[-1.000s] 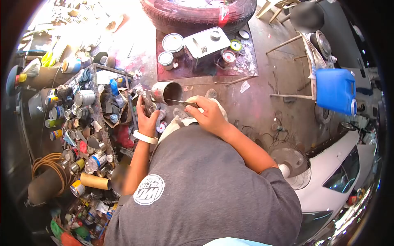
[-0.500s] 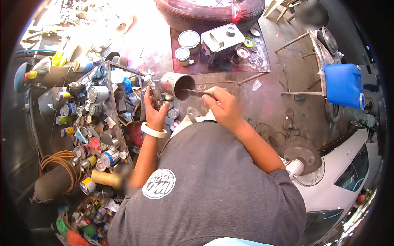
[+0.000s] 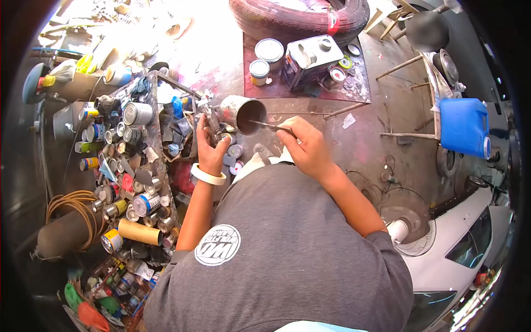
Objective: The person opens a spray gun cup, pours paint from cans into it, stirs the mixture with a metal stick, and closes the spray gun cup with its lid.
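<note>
My left hand [image 3: 211, 148] is closed round what looks like a metal spray gun [image 3: 213, 124], partly hidden by the fingers. A large metal cup [image 3: 231, 110] sits at the gun's far side, tilted so its open mouth faces right and toward me. My right hand [image 3: 306, 145] pinches a thin stick-like tool [image 3: 269, 125], whose far end reaches inside the cup. What the tip touches is too small to tell. A cream ring like a roll of tape [image 3: 208, 175] is round my left wrist.
Paint cans [image 3: 138, 114] and a cardboard tube [image 3: 140, 232] crowd a bench on the left. Ahead are a rectangular tin [image 3: 310, 58], two round cans [image 3: 269, 51] and a tire [image 3: 298, 25]. A blue jug [image 3: 463, 126], fan [image 3: 402, 221] and white car [image 3: 437, 260] are on the right.
The view has shifted slightly, so the surroundings sit a little differently. The tool still reaches into the cup, and both hands keep their grips.
</note>
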A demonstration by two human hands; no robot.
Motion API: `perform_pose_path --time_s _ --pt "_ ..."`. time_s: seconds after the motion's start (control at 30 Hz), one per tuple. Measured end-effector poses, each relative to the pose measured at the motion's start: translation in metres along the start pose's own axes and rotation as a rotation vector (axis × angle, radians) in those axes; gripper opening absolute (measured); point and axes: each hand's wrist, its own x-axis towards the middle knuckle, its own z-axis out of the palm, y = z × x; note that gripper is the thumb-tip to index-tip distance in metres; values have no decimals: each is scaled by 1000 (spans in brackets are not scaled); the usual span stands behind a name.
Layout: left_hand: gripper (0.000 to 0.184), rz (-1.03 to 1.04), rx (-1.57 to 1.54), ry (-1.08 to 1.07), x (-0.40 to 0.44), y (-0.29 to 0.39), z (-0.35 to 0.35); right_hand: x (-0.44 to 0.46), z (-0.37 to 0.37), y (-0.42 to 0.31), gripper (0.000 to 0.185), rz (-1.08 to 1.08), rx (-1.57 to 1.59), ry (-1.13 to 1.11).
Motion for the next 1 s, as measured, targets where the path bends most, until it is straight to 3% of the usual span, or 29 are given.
perform_pose_path --time_s 0.1,0.2,0.3,0.47,0.57,0.67,0.8,0.9,1.0 --pt "88 -14 -40 20 -3 4 -5 -1 -2 -10 8 -98 66 -21" --pt "87 -43 -51 34 -6 5 -9 14 -9 -5 12 -230 -152 -33" --pt "85 -50 -41 37 -10 -1 -12 22 -7 -3 14 -327 -243 94" --pt "88 4 12 40 -16 0 -9 -1 1 -12 11 -50 -87 -13" --pt "89 15 14 35 -18 8 -8 -9 -2 -19 12 -36 78 -50" --pt "91 44 44 27 -17 17 -12 2 -12 -13 14 -263 -83 -33" --pt "92 67 78 54 -12 22 -16 18 -17 -5 15 -316 -219 127" --pt "93 77 79 54 -9 33 -17 12 -12 -15 13 -186 -129 146" --pt "93 105 77 68 -7 40 -15 3 -7 -21 9 -21 135 -8"
